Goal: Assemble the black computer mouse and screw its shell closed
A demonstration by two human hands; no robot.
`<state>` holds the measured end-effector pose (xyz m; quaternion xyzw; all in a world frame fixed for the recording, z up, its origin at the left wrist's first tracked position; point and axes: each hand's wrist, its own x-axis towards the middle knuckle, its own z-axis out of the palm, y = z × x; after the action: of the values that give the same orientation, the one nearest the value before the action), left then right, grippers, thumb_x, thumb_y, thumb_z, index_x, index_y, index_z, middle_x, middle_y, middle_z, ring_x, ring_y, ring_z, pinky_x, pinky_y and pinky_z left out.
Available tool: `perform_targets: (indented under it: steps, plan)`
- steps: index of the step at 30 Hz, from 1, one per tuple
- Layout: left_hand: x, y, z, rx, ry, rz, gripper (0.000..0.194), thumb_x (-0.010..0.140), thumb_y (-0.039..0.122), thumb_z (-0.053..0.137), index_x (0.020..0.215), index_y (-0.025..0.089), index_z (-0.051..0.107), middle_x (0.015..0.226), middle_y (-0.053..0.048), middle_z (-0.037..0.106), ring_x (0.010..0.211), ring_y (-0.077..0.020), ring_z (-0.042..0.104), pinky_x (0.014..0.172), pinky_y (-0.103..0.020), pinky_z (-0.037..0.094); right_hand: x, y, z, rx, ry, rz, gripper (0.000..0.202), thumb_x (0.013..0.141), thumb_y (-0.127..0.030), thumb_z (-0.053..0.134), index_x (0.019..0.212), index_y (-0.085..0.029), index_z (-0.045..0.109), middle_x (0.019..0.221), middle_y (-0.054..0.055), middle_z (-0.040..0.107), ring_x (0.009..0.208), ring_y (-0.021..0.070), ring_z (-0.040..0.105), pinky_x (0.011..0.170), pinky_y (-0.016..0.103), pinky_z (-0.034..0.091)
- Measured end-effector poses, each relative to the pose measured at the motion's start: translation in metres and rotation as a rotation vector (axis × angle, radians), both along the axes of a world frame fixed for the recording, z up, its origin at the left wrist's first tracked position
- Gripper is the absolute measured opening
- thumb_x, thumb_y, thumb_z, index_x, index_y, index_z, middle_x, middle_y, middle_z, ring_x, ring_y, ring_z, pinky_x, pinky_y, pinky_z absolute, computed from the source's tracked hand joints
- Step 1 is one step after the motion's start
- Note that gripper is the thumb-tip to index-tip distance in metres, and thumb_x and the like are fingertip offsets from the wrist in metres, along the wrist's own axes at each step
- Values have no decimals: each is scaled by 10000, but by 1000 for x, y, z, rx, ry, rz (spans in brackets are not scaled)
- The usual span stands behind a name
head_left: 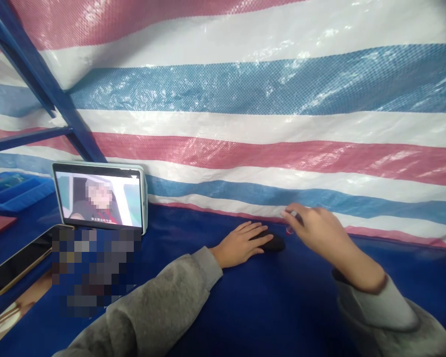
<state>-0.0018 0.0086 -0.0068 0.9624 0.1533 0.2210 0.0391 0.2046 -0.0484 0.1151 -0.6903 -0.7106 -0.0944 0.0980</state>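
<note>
- Left hand (241,244) lies flat, fingers loosely spread, partly over a black mouse-like object (277,243) on the blue tabletop (267,302).
- Right hand (314,223) is raised nearby, fingers bent; cannot tell whether it grips the small pinkish thing (290,230) beside it.
- Phone (22,260) lies at left.
- Tablet (100,196) stands just beyond, near a blue tray (26,195).
- Striped sheet (245,89) hangs behind.

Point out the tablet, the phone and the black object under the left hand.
Tablet (99,197), head view: middle of its lit screen.
Phone (27,260), head view: middle of its dark screen.
Black object (277,243), head view: its uncovered right end.
</note>
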Motion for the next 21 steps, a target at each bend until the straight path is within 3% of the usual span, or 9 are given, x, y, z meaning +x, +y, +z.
perform_targets:
  steps: [3, 7, 9, 13, 18, 21]
  plan:
    - [0, 0, 0, -1, 2, 1, 459, 1019, 383, 407, 1449, 224, 381, 1517, -84, 379, 1415, -215, 339, 1191, -414, 257, -1, -1, 1, -20, -3, -2, 346, 945, -427, 373, 919, -217, 647, 674, 47, 704, 644, 232, 654, 566, 299, 327]
    - [-1, -1, 3, 2, 0, -3, 454, 1022, 378, 400, 1448, 223, 382, 1514, -83, 385, 1411, -216, 346, 1187, -412, 265, -1, -2, 2, -9, 43, 62, 262, 888, -238, 405, 1036, -219, 621, 843, 40, 733, 735, 209, 666, 612, 290, 357]
    - [-1, -1, 3, 5, 1, -2, 453, 1022, 380, 397, 1448, 225, 381, 1512, -83, 387, 1408, -215, 351, 1184, -415, 270, -1, -1, 2, -16, 21, 39, 259, 901, -248, 396, 1006, -216, 630, 776, 41, 722, 704, 213, 659, 602, 295, 345]
    - [-1, -1, 2, 17, -2, 0, 451, 1021, 385, 397, 1443, 223, 389, 1510, -82, 390, 1408, -215, 353, 1190, -414, 258, 1, 0, 1, -32, -29, -36, 389, 953, -433, 343, 827, -212, 637, 628, 57, 671, 605, 226, 626, 553, 302, 297]
    - [0, 0, 2, 19, 0, 4, 458, 1023, 391, 389, 1447, 220, 384, 1507, -85, 394, 1409, -215, 348, 1186, -408, 267, 1, -1, 1, -28, 56, 53, 280, 902, -265, 384, 1026, -221, 631, 734, 29, 713, 646, 199, 640, 590, 286, 345]
    - [-1, 0, 2, 16, -1, 7, 457, 1020, 393, 397, 1444, 223, 389, 1506, -79, 398, 1408, -212, 351, 1187, -404, 265, 0, 0, 1, -26, 60, 44, 262, 911, -306, 404, 951, -223, 649, 674, 29, 704, 638, 210, 643, 599, 295, 351]
